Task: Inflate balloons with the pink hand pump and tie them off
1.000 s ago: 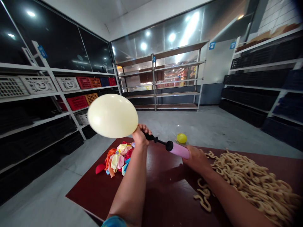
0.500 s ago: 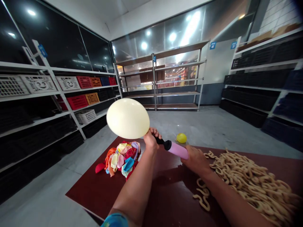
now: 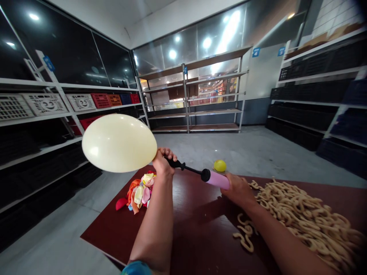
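A large pale yellow balloon point(image 3: 119, 143) is stretched over one end of a hand balloon pump point(image 3: 217, 180). My left hand point(image 3: 164, 162) is closed around the balloon's neck and the pump's black end piece; the neck itself is hidden by the fingers. Further right, my right hand point(image 3: 237, 191) grips the pump's pink barrel. A thin black rod shows between the black end piece and the barrel. Behind my left forearm lies a heap of limp, colourful balloons point(image 3: 139, 193), partly covered by it.
The dark red table point(image 3: 200, 233) carries a big pile of curly tan snack-like pieces point(image 3: 304, 217) on the right, with a few loose ones nearer me. A small yellow balloon point(image 3: 220, 165) is beyond the table's far edge. Shelves with crates point(image 3: 46, 104) line the walls.
My left hand has moved left with the balloon, drawing the pump's rod out of the barrel. The pale yellow balloon looks larger. My right hand has barely moved.
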Available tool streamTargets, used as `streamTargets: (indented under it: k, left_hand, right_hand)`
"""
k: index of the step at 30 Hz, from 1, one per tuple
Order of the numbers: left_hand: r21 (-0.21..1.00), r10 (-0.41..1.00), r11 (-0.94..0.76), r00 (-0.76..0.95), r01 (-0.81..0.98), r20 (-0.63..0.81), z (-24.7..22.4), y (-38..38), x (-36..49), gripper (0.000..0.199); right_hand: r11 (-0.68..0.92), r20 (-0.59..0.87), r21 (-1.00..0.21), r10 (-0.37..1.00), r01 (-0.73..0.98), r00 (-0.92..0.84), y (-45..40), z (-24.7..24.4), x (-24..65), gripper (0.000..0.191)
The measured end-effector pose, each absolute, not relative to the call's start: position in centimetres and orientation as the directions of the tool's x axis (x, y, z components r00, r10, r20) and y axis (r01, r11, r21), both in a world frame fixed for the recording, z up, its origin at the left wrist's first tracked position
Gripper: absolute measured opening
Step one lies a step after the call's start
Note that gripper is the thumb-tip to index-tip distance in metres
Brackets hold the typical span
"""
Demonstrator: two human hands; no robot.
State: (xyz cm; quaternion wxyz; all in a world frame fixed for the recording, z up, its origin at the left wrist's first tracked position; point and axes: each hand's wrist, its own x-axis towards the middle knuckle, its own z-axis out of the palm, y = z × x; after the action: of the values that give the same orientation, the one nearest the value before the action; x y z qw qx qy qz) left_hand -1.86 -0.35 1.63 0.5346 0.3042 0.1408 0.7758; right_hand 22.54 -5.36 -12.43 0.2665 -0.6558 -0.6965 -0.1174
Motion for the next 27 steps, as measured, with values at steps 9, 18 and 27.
streamTargets:
  k: [9,18,27]
  left_hand:
    - [0.568,0.956,-0.282,-0.173,-0.773,0.239,-1.5,0.6,2.0,0.014]
    - [0.606,0.982,-0.182,-0.117,-0.775,0.145,-3.0,0.5,4.0,0.017]
    - [0.553,0.904,-0.402,-0.218,-0.73,0.369,1.0,-0.3,-0.8,0.017]
  right_hand:
    - [0.092,0.54,-0.143,0.842,0.985,0.0,-5.6,-12.6,22.1,0.031]
    - [0.128,0.549,-0.145,0.835,0.981,-0.028,-5.6,-12.7,21.6,0.024]
    - [0.105,0.511,-0.18,0.86,0.978,0.002,-5.5,-12.2,22.3,0.026]
